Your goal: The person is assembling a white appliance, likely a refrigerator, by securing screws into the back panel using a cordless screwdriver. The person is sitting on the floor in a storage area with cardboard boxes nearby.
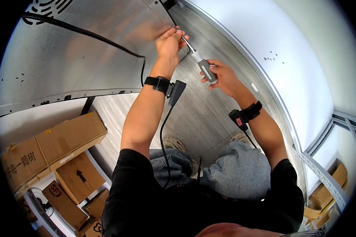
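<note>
My right hand [222, 78] is closed around the grey handle of a screwdriver [207, 71], whose metal shaft slants up and away to the left. My left hand [170, 44] is closed in a pinch around the shaft near its tip, beside the edge of a large silver metal panel [106, 47]. Whether a screw sits at the tip is hidden by the fingers. Several small screws [271, 59] lie scattered on the white surface [249, 23] at the right.
A black cable [91, 38] runs across the panel and hangs over its near edge. Cardboard boxes [63, 144] are stacked at the lower left. Metal shelving [324, 173] stands at the right, with another carton [330, 189] in it. Grey plank flooring [194, 106] lies below my arms.
</note>
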A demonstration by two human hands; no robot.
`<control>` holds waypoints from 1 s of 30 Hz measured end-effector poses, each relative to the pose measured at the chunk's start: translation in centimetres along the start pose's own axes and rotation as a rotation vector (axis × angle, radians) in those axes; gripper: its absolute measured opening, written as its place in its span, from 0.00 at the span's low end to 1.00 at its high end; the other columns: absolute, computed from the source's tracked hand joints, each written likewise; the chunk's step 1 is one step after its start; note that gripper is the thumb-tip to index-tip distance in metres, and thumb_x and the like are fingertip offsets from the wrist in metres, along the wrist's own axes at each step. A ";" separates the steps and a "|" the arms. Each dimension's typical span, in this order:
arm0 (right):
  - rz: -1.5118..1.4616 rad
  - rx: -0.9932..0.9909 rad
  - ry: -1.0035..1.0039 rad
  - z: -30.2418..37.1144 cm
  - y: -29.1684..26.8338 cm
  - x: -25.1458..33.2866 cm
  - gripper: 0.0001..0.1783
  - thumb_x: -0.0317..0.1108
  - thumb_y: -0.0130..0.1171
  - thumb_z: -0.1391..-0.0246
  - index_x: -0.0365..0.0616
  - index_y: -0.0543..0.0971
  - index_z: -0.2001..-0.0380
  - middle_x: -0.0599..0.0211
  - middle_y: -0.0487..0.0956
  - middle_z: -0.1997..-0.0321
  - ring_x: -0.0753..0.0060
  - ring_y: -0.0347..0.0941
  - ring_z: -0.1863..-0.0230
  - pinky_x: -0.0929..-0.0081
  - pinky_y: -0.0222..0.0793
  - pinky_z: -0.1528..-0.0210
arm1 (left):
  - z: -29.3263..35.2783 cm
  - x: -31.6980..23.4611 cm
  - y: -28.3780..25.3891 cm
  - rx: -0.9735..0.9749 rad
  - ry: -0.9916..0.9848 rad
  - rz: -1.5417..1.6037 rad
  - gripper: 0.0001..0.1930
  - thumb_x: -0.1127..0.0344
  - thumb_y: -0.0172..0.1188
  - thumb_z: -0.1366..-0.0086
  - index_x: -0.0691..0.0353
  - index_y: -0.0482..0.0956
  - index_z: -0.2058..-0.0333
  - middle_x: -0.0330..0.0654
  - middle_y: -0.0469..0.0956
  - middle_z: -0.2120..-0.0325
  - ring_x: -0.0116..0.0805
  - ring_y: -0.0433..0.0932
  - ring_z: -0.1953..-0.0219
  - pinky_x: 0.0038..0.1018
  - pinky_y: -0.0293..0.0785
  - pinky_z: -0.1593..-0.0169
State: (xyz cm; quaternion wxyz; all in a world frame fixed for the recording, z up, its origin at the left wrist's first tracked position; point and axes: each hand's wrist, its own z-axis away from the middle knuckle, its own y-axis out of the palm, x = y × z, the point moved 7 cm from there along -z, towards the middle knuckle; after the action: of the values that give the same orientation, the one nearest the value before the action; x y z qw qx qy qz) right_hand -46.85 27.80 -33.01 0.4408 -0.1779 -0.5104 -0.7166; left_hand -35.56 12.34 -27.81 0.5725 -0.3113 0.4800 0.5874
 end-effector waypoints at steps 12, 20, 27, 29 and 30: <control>0.277 -0.266 -0.152 1.2 -1.5 0.0 0.19 0.33 0.54 0.44 0.47 0.68 0.49 0.70 0.71 0.57 0.77 0.67 0.59 0.73 0.68 0.64 | 0.9 0.2 0.5 0.098 -0.004 0.128 0.13 0.65 0.43 0.32 0.66 0.69 0.55 0.47 0.77 0.67 0.38 0.80 0.67 0.27 0.78 0.65; 0.210 -0.325 -0.174 5.8 -6.6 -0.6 0.16 0.31 0.51 0.44 0.45 0.69 0.52 0.70 0.71 0.60 0.78 0.69 0.64 0.77 0.67 0.67 | 1.8 4.2 5.0 0.161 0.007 -0.092 0.11 0.62 0.45 0.32 0.62 0.71 0.60 0.47 0.78 0.70 0.33 0.80 0.69 0.25 0.77 0.69; -0.013 -0.526 -0.264 13.2 -16.2 -2.9 0.14 0.31 0.47 0.47 0.40 0.72 0.58 0.66 0.73 0.68 0.78 0.69 0.75 0.81 0.61 0.79 | 3.3 12.3 14.0 0.352 -0.126 -0.187 0.08 0.64 0.51 0.34 0.61 0.74 0.65 0.40 0.78 0.70 0.27 0.76 0.70 0.24 0.75 0.66; 0.015 -0.611 -0.306 15.5 -18.7 -3.3 0.13 0.32 0.47 0.47 0.40 0.73 0.59 0.65 0.74 0.71 0.79 0.68 0.79 0.82 0.59 0.82 | 3.2 14.5 16.6 0.366 -0.175 -0.159 0.07 0.63 0.54 0.35 0.61 0.76 0.66 0.36 0.77 0.70 0.26 0.75 0.69 0.24 0.72 0.64; -0.003 -0.666 -0.319 16.6 -19.8 -3.6 0.13 0.32 0.47 0.47 0.40 0.73 0.59 0.65 0.74 0.72 0.79 0.68 0.80 0.82 0.58 0.83 | 2.9 15.2 17.6 0.353 -0.135 -0.195 0.07 0.64 0.55 0.36 0.61 0.77 0.66 0.35 0.77 0.71 0.25 0.74 0.70 0.23 0.71 0.65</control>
State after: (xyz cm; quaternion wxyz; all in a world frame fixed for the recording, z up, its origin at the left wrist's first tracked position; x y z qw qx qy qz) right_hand -64.25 45.93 -40.05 0.2726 -0.4205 -0.3118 -0.8073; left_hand -54.41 22.72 -37.03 0.7032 -0.2112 0.5035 0.4553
